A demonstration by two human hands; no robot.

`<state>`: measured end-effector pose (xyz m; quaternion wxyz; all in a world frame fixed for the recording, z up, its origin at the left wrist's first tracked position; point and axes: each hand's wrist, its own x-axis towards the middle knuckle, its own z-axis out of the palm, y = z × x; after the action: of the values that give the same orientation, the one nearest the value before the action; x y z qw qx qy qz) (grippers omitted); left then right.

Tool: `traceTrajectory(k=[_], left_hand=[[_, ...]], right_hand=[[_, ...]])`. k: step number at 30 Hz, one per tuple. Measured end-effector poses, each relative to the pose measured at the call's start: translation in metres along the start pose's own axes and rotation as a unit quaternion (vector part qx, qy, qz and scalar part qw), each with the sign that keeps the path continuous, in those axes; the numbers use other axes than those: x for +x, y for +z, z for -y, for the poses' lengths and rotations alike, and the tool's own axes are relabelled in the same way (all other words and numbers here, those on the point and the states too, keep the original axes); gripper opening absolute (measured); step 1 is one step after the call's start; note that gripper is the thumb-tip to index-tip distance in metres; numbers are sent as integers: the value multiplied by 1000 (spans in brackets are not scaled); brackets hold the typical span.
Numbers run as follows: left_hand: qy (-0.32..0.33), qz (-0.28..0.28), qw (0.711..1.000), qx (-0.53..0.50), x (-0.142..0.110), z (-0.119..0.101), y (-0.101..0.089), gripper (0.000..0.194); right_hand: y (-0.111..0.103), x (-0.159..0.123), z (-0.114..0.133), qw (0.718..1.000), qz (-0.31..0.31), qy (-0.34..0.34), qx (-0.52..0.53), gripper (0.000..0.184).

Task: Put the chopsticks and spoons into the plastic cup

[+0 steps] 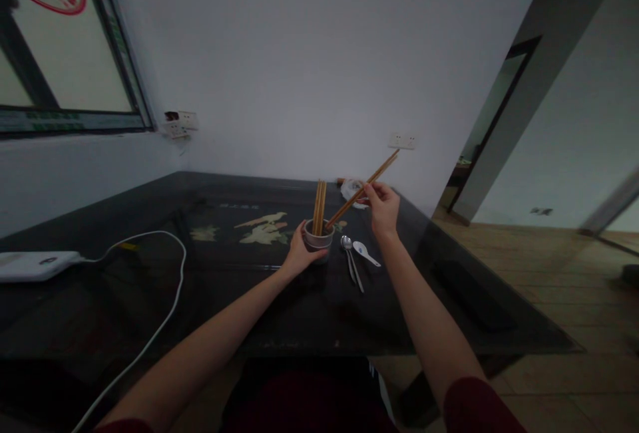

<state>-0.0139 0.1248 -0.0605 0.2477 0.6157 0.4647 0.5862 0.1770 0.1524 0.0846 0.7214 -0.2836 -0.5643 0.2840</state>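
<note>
With our left hand (299, 255) wrapped around the cup (321, 241), we hold it upright, a bundle of chopsticks (320, 208) standing inside toward twelve o'clock. Our right hand (384, 209) pinches more chopsticks (384, 165), slanting from its mouth toward two o'clock; metal spoons (346, 243) and a white spoon (359, 248) lie at the cup's four o'clock.

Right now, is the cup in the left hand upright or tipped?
Upright. The cup has its mouth facing upward, a bunch of chopsticks stands nearly vertical in it, and the left hand holds its side.
</note>
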Motion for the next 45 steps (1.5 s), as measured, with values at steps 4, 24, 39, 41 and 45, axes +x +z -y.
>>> traceTrajectory(k=[4, 24, 39, 41, 45], left_hand=[[-8, 2, 1000, -23, 0, -1, 2, 93], [-34, 4, 999, -16, -2, -7, 2, 64], [-31, 4, 999, -17, -2, -8, 2, 66], [-28, 7, 999, -17, -2, -9, 2, 66], [-22, 5, 1000, -13, -2, -9, 2, 65]], right_hand=[[14, 8, -20, 994, 89, 54, -38, 34], [31, -10, -71, 956, 175, 78, -223, 32], [28, -11, -95, 945, 192, 101, -245, 33], [27, -11, -96, 944, 195, 98, -247, 33], [27, -11, -94, 943, 199, 90, -251, 33]])
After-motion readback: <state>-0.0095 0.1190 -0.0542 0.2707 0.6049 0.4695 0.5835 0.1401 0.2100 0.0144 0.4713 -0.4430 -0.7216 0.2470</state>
